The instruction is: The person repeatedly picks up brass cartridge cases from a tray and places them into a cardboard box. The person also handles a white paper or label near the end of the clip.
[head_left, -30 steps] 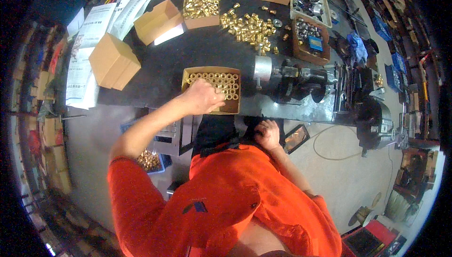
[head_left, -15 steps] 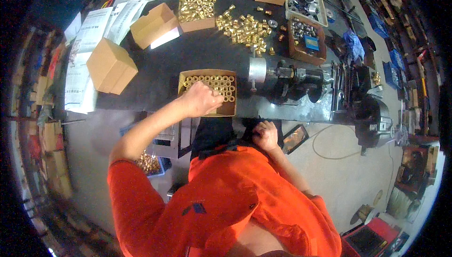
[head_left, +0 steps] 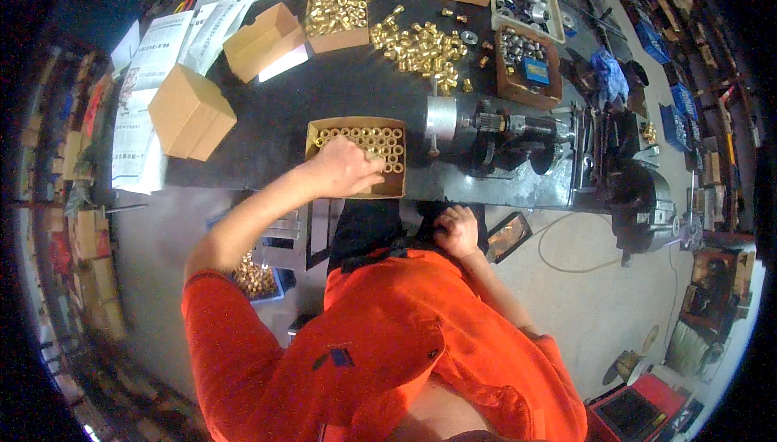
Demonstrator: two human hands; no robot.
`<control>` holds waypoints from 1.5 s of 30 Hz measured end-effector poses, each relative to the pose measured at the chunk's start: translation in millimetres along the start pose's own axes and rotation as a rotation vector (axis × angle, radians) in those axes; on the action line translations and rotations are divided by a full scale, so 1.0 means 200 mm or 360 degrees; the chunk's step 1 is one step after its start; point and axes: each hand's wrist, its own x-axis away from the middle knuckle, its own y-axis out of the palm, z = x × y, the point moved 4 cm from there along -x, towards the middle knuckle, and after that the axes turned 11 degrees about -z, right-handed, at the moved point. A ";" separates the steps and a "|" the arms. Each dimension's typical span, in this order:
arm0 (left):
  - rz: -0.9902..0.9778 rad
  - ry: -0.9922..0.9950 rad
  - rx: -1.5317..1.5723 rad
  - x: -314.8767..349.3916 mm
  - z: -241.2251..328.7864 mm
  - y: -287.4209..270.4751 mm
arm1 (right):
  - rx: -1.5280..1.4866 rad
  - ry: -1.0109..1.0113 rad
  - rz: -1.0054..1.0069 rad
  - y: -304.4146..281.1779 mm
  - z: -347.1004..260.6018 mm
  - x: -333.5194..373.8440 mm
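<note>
My left hand [head_left: 346,168] reaches into a small open cardboard box [head_left: 316,123] at the bench's near edge. Its fingers are bent down and closed among brass fittings [head_left: 394,149], which stand on end in rows with their round openings up. Whatever lies between the fingertips is hidden beneath the hand. Part of the box's near side shows bare cardboard. My right hand [head_left: 457,230] rests by my thigh below the bench edge, its fingers curled in. The inside of that hand does not show.
Loose brass fittings [head_left: 425,47] lie heaped beyond the box, beside a filled carton [head_left: 338,41]. A chucked machine [head_left: 518,138] stands to the right. Cardboard boxes [head_left: 190,112] and newspaper [head_left: 146,110] are at left. Metal parts fill a tray [head_left: 558,33] and a bin [head_left: 530,100] at the far right.
My left hand has shifted very slightly within the box, its fingers still bent over the fittings. My right hand has stayed by my thigh.
</note>
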 end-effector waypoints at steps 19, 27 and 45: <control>0.0177 -0.0670 0.0393 -0.55 -0.51 -0.24 | -0.0029 -0.0002 0.0027 0.02 0.04 0.02; 0.0268 -0.0970 0.0291 -0.62 -0.58 -0.16 | -0.0118 0.0070 -0.0079 0.01 0.04 0.02; 0.0424 -0.0754 0.0552 -0.64 -0.72 -0.09 | -0.0062 0.0064 -0.0049 0.03 0.05 0.02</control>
